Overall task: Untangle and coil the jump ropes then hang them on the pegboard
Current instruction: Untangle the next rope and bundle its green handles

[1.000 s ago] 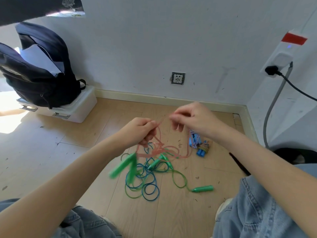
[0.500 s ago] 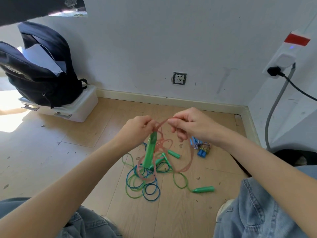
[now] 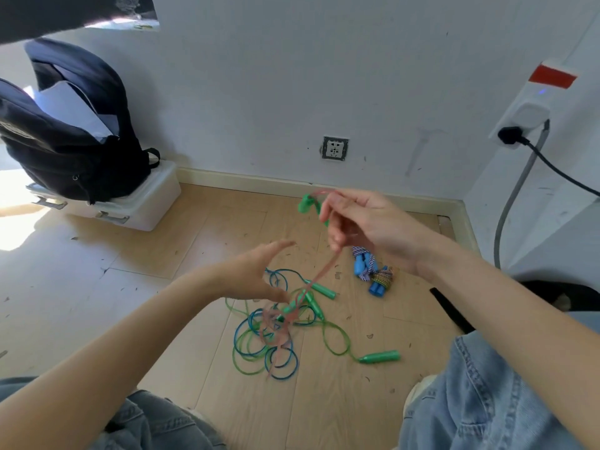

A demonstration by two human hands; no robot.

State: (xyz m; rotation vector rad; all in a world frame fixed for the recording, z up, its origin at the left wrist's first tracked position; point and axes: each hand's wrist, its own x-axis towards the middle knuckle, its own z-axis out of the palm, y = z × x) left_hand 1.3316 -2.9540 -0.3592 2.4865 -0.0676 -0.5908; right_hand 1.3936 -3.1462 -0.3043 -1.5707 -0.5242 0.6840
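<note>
A tangle of green, blue and pink jump ropes lies on the wooden floor between my knees. My right hand is raised above it and pinches the pink rope, with a green handle sticking out past its fingers. The pink rope runs down from that hand into the tangle. My left hand hovers just above the pile with fingers straight and spread, holding nothing. Another green handle lies at the right end of a green rope. Two more green handles rest in the pile.
A bundled blue-handled rope lies on the floor right of the tangle. A dark backpack sits on a white plastic box at the left wall. A wall socket and a plugged cable are on the walls. No pegboard is visible.
My left hand let go of the rope and handle and opened, dropping toward the pile. My right hand rose to the right, lifting the pink rope and a green handle.
</note>
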